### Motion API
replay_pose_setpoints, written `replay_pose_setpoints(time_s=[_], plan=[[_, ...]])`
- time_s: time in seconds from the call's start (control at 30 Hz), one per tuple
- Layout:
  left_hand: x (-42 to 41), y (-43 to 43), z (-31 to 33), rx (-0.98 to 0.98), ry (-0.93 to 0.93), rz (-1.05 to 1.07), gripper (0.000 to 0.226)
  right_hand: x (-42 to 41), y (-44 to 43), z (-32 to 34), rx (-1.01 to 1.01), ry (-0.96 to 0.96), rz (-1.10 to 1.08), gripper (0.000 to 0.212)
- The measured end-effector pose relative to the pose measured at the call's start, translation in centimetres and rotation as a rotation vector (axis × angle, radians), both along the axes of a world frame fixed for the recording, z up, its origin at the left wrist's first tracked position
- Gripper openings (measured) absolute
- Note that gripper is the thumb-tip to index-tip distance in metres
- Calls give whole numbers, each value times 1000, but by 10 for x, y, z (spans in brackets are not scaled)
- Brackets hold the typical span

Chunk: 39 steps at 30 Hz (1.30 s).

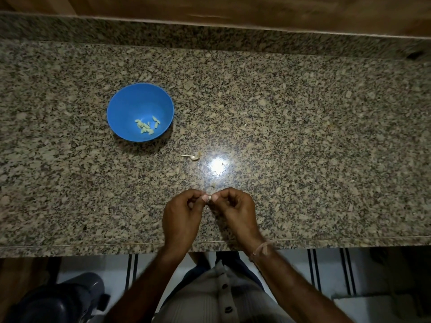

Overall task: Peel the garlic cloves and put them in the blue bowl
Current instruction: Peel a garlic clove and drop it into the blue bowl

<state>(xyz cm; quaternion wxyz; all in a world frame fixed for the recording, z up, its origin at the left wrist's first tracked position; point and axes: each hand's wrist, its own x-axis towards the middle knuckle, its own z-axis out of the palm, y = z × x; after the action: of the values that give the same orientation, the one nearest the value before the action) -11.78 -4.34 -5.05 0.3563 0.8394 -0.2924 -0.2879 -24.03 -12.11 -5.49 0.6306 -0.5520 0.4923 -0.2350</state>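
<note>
My left hand point(180, 215) and right hand point(235, 212) pinch one garlic clove point(209, 197) between their fingertips, above the counter's point(303, 136) near edge. Peeled cloves point(147, 125) lie in the blue bowl point(130, 101), well apart on the left.
</note>
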Motion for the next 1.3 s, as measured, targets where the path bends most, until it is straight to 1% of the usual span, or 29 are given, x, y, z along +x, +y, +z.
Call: replay_pose_setpoints(time_s=[0.03,0.13,0.17,0.2,0.23,0.27,0.33,0.37,0.4,0.43,0.47,0.53,0.57,0.6,0.67,0.7,0.77,0.83,0.87,0.9,1.0,1.03,1.07,1.1,1.17,1.2,1.3], plan=[[-2,-2,1,-5,94,43,14,0,0,1,-83,33,12,13],[-7,-6,9,-41,565,229,22,1,1,5,-305,87,52,18],[-7,-7,11,-22,686,277,23,1,2,5,-330,92,48,18],[-8,-6,14,-10,739,298,24,2,3,5,-326,91,34,19],[-10,-6,14,-14,701,284,24,2,5,3,-289,82,11,20],[-11,-5,14,-21,557,224,23,3,7,1,-226,66,-15,20],[-13,-1,13,-12,110,42,17,4,11,-3,-65,35,-59,21],[-14,-1,14,-8,-40,-16,15,4,12,-3,-2,31,-68,21],[-14,0,13,-9,-74,-30,16,5,14,-2,18,34,-68,21],[-14,0,9,-15,-4,-9,19,6,13,0,-27,56,-63,21],[-13,-1,7,-29,160,47,24,6,12,3,-123,86,-43,21],[-11,-4,6,-29,589,223,31,6,8,8,-362,162,56,22],[-12,-4,8,-7,676,260,30,6,6,8,-431,188,95,21],[-12,-4,9,-3,644,232,29,6,4,7,-433,199,107,21],[-15,-3,10,-15,364,88,29,7,3,8,-337,194,96,23],[-15,-3,10,-8,265,47,30,8,3,8,-296,177,95,23],[-14,-6,10,-27,268,41,31,8,4,8,-282,157,117,23],[-12,-8,7,-43,347,65,33,8,4,7,-263,135,141,23],[-12,-8,8,-57,391,75,33,8,3,7,-222,117,138,23],[-11,-8,7,-60,404,74,34,8,3,6,-150,97,126,23],[-13,-6,8,-59,358,53,33,13,3,5,140,-20,54,28],[-13,-7,10,-76,381,80,33,14,3,6,201,-57,32,28],[-13,-8,10,-87,406,110,34,14,2,8,213,-64,28,26],[-13,-8,11,-89,412,135,35,13,0,8,169,-47,36,22],[-11,-9,11,-91,364,145,35,5,-3,9,-25,28,75,11],[-11,-8,12,-98,318,134,35,2,-6,9,-92,46,90,10],[-10,-7,13,-105,154,72,35,0,-9,9,-176,56,123,12]])
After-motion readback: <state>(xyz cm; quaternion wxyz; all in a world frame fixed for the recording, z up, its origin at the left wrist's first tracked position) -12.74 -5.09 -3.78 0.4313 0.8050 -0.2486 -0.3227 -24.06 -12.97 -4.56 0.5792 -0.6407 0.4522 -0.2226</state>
